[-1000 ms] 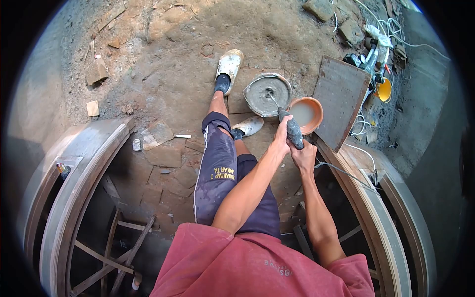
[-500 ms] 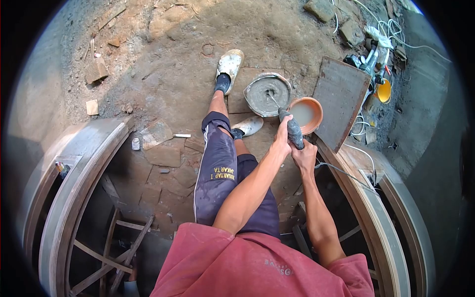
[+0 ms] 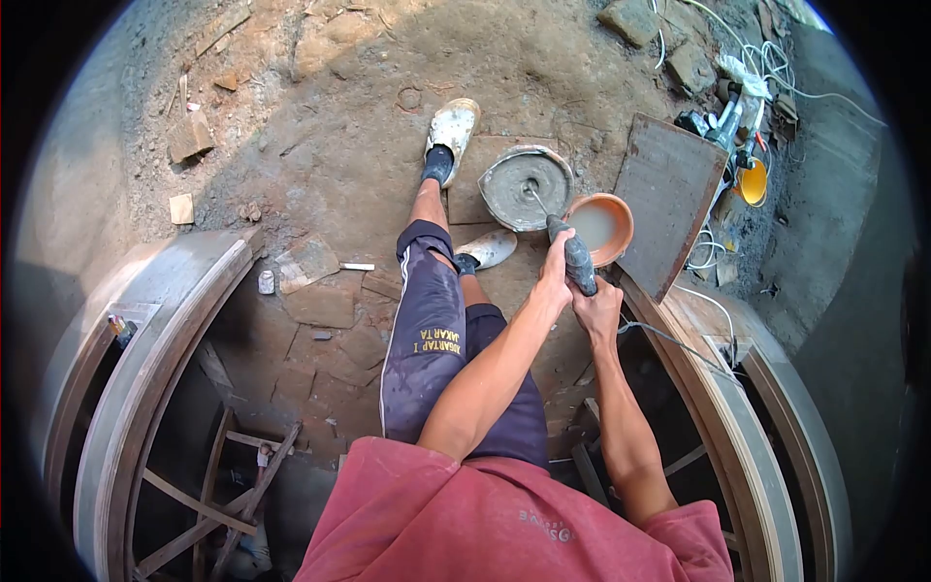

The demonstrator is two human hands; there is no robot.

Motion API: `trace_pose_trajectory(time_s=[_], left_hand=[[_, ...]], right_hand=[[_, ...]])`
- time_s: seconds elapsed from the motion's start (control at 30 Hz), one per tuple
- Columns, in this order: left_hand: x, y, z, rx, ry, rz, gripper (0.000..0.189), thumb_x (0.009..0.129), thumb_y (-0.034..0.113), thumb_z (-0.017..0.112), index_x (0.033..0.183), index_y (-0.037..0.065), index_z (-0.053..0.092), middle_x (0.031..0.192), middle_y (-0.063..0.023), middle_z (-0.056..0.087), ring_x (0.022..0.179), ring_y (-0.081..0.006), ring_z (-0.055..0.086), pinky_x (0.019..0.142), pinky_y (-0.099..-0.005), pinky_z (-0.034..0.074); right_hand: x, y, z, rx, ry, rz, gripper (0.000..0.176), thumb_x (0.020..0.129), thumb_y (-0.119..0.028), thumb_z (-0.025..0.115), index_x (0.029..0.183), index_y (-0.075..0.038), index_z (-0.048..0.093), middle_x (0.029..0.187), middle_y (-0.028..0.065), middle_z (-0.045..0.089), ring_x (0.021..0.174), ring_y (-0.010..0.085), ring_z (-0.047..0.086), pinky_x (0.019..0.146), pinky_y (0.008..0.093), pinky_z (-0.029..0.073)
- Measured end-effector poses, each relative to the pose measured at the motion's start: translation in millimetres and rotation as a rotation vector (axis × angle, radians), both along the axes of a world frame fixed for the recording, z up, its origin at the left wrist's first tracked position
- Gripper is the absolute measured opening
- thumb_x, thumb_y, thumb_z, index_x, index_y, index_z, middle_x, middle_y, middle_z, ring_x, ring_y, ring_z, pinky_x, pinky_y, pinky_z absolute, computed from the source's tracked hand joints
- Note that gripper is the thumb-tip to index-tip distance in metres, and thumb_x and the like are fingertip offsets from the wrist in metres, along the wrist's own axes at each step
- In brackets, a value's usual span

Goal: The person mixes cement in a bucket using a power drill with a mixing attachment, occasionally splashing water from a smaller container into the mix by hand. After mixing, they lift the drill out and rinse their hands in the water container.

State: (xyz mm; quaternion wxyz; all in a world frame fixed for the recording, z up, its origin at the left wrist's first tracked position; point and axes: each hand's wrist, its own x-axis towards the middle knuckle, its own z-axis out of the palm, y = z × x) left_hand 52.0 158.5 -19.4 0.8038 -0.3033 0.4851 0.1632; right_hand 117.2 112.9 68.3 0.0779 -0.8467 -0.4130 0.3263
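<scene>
Drill mixer (image 3: 579, 260) runs diagonally, its shaft pointing away up-left into the grey bucket (image 3: 489, 186) beside the orange basin (image 3: 622, 208), left hand (image 3: 555, 270) and right hand (image 3: 597, 308) both clenched round its body, over the bare dirt ground (image 3: 330, 145) outdoors.

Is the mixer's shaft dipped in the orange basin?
No, the shaft of the mixer goes into the grey bucket, beside the orange basin.

Outdoor building site or open-air joinery yard. Bare earth floor (image 3: 320, 126) strewn with stone rubble (image 3: 189, 136); large curved timber frames (image 3: 145, 369) stand at near left and right; pail of grey mix (image 3: 488, 179), probably mortar; tangled white cables (image 3: 766, 58) lie at far right.
</scene>
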Motion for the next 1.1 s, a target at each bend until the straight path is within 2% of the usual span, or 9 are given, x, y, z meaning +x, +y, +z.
trace_pose_trajectory(time_s=[1.1], left_hand=[[-3.9,10.1,8.0,0.004,-0.008,0.007,0.034,0.08,0.045,0.068,0.079,0.012,0.058,0.066,-0.0064,0.06,0.057,-0.0228,0.06,0.057,-0.0374,0.053]], right_hand=[[-0.4,0.8,2.1,0.008,0.006,-0.038,0.04,0.076,-0.032,0.08,0.081,0.006,0.068,0.069,0.028,0.062,0.068,0.0418,0.066,0.06,0.0429,0.051]])
